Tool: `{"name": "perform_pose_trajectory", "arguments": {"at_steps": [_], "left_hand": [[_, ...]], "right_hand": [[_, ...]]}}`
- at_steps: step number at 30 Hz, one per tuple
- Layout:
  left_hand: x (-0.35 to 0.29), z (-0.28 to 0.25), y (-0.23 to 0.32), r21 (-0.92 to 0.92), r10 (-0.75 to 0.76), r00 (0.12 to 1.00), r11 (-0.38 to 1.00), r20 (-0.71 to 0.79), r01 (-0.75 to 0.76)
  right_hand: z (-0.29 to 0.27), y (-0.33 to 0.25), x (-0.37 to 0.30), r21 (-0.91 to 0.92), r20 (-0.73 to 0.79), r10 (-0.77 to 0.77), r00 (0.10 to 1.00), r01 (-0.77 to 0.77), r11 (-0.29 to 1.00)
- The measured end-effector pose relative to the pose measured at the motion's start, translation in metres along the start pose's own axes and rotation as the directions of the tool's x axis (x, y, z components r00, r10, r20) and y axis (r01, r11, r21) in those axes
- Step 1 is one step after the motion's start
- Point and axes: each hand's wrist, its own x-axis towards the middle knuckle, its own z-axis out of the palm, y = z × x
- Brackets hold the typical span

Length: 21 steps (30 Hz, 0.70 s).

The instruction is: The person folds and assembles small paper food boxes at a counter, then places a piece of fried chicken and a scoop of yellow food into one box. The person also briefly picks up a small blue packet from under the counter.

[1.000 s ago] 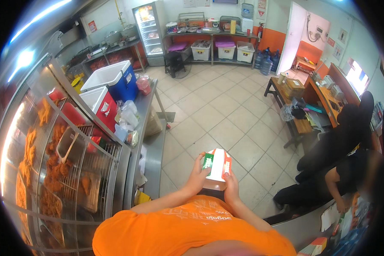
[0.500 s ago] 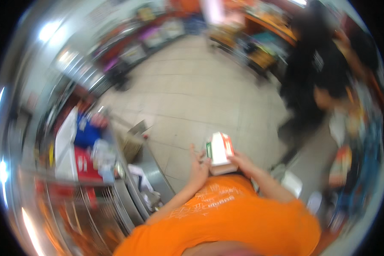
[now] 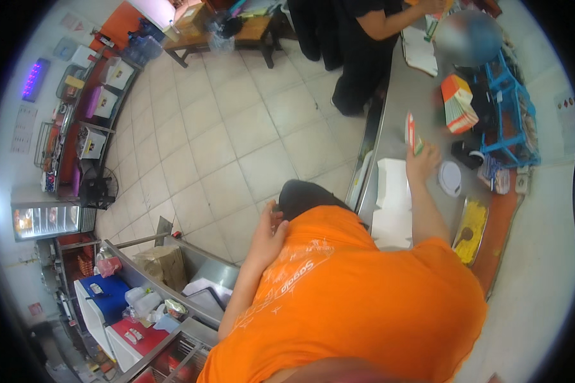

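Moved since earlier frame: red-white-green carton (image 3: 411, 131), from both hands to right hand (image 3: 421, 163) alone, gripped — over steel counter (image 3: 390, 137), contact unclear. Left hand (image 3: 268, 237) free, fingers loosely bent, beside orange shirt (image 3: 351, 300). Counter: white card container (image 3: 391, 204); yellow-filled tray (image 3: 482, 233); round white lid (image 3: 449, 177); farther — orange-and-white cartons (image 3: 458, 105), blue rack (image 3: 506, 108).

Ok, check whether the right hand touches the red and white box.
Touching: the head view shows the right hand with its fingers around the near end of the red and white box.
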Motion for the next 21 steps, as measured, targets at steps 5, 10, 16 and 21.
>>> {"name": "perform_pose_trajectory", "arguments": {"at_steps": [5, 10, 16, 21], "left_hand": [[0.001, -0.006, -0.001, 0.053, -0.050, 0.998, 0.997, 0.037, 0.049], [-0.001, -0.005, -0.008, -0.006, -0.035, 0.999, 0.999, -0.030, 0.034], [0.002, -0.009, -0.010, -0.146, -0.053, 0.997, 0.988, -0.049, 0.045], [0.009, -0.019, -0.008, -0.101, -0.039, 0.997, 0.994, -0.063, 0.033]], "right_hand": [[0.013, 0.061, -0.030, -0.115, 0.367, -0.072, 0.928, 0.122, 0.986], [0.007, 0.047, -0.015, -0.141, 0.255, -0.109, 0.961, 0.148, 0.979], [-0.013, 0.026, -0.018, 0.274, 0.681, -0.552, 0.482, 0.531, 0.802], [-0.029, -0.006, -0.008, 0.254, 0.703, -0.549, 0.451, 0.561, 0.788]]}}
